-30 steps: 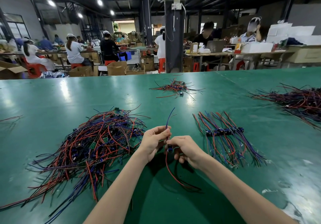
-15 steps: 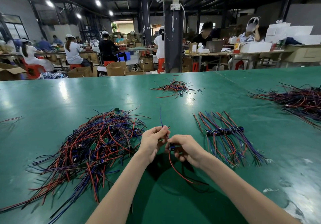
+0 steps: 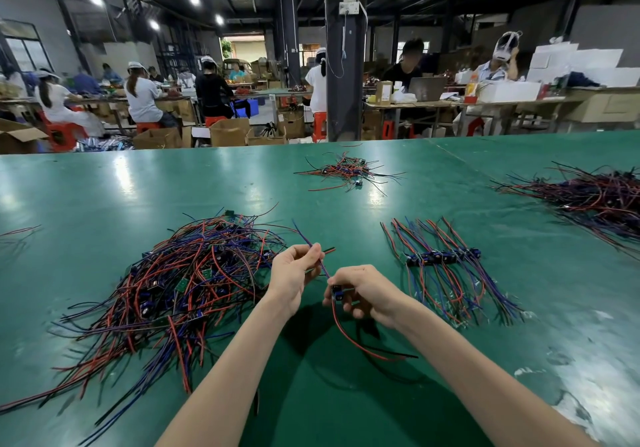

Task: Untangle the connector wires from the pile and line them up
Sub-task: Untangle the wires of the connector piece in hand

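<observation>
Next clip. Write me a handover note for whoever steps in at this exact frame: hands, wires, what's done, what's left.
Hands: left hand pinches the blue lead of one connector wire; right hand holds its connector block, with the red and black leads trailing down to the green table.
Things: tangled pile on the left; lined-up row on the right, connectors side by side.
Done: several wires are laid in the row, and the held wire appears free of the pile.
Left: lay this wire in the row, then work through the pile.

no readable text, labels, numbers or signs anywhere
</observation>
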